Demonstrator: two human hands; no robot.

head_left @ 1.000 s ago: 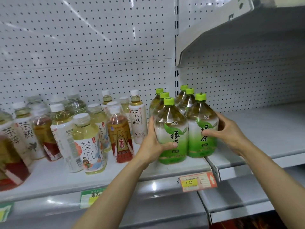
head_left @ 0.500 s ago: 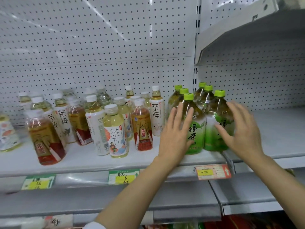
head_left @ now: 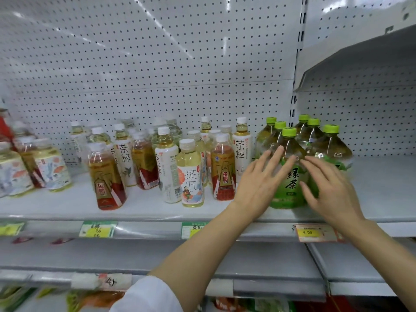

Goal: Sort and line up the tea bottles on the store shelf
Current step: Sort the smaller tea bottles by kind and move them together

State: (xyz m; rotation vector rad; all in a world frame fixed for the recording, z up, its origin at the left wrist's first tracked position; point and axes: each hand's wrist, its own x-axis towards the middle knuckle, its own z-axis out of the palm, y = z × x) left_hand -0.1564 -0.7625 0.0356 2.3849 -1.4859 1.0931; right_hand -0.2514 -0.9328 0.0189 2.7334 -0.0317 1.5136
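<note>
Right of centre, the large green-capped clear plastic tea bottles [head_left: 290, 167] stand clustered. Our left hand [head_left: 258, 183] and right hand [head_left: 328, 188] hover spread-fingered, holding nothing. Full, likely heavy, slick; we'd grip the labelled bellies.

Glossy clear plastic bottles [head_left: 290, 167] – matt painted metal shelf [head_left: 146, 206], perforated backboard [head_left: 157, 64].

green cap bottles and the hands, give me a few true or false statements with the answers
1. The green-capped bottles stand at the right end of the group. True.
2. The left hand grips a bottle by its cap. False: its fingers are spread, holding nothing.
3. The right hand is open. True.
4. The price tag reads 9 00. False: it reads 4 00.
5. The red-labelled bottle has a green cap. False: its cap is white.
</note>
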